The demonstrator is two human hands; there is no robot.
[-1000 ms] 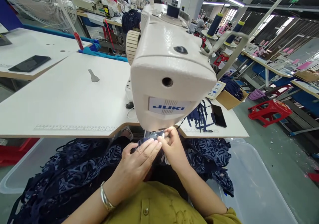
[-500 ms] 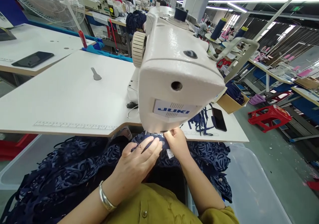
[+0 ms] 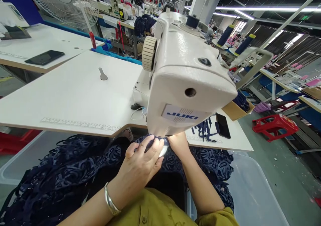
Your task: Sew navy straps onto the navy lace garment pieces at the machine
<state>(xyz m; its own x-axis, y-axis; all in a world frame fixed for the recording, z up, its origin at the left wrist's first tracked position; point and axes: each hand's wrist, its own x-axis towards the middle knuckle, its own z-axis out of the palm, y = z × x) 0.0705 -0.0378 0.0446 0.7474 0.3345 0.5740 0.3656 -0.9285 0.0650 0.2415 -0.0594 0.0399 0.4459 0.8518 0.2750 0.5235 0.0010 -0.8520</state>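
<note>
A white JUKI sewing machine (image 3: pixel 183 82) stands on a white table (image 3: pixel 72 95) and fills the middle of the view. Navy patterned fabric (image 3: pixel 62 175) lies heaped across my lap and to the left. My left hand (image 3: pixel 141 165) rests on the fabric just below the machine head, fingers curled and pinched on its folded edge. My right hand (image 3: pixel 177 141) reaches under the machine head at the same edge; its fingers are mostly hidden by the machine. A small white tag (image 3: pixel 164 150) shows between the hands.
A black phone (image 3: pixel 222 125) and navy straps (image 3: pixel 204 129) lie on the table's right part. Clear plastic bins (image 3: pixel 250 192) flank my seat. A fan (image 3: pixel 65 1), a second table with a dark tablet (image 3: pixel 44 57) and a red stool (image 3: pixel 274 126) stand around.
Both hands have moved further under the machine head with the fabric edge. My right fingers, visible before, are now hidden. The camera has shifted so the machine sits further right.
</note>
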